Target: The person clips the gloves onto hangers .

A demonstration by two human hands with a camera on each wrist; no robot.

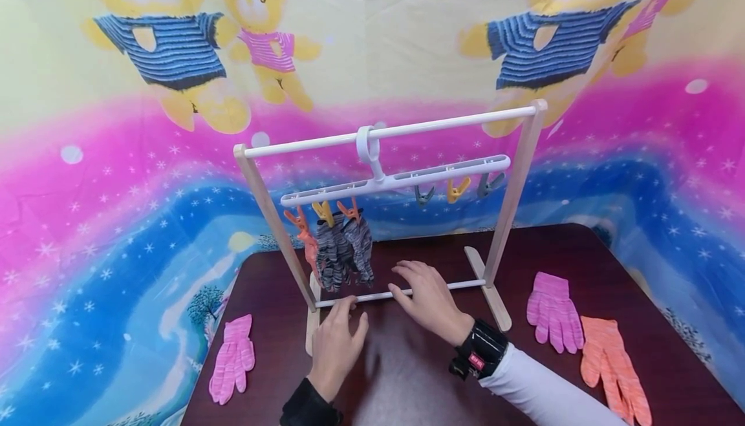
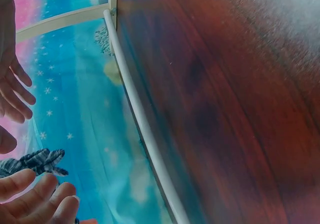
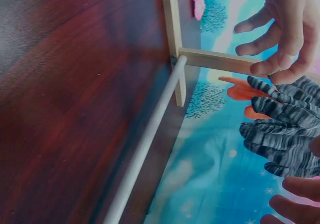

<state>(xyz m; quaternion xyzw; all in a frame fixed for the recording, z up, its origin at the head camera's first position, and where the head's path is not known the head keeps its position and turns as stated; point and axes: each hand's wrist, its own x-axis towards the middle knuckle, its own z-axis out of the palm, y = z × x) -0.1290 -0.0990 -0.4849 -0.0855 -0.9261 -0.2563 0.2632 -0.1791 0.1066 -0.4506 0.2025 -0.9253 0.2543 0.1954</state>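
Observation:
My left hand (image 1: 337, 348) hovers with relaxed fingers near the lower rod (image 1: 378, 296) of a wooden stand, below a black-and-grey striped glove pair (image 1: 343, 251). To the right of those gloves, my right hand (image 1: 427, 300) is held with its fingers spread and nothing in them. The striped gloves hang from a yellow clothespin (image 1: 323, 213) and an orange clothespin (image 1: 350, 209) on a white clip hanger (image 1: 396, 181). Beside them an orange glove (image 1: 310, 248) hangs at the hanger's left end. In the right wrist view, the left fingertips (image 3: 272, 69) overlap the striped glove tips.
The hanger hooks over the stand's top rail (image 1: 454, 124). On its right half are several clips, including a yellow clothespin (image 1: 458, 190). A pink glove (image 1: 233, 359) lies left on the dark table (image 1: 401, 374); another pink glove (image 1: 555, 313) and an orange glove (image 1: 615, 368) lie right.

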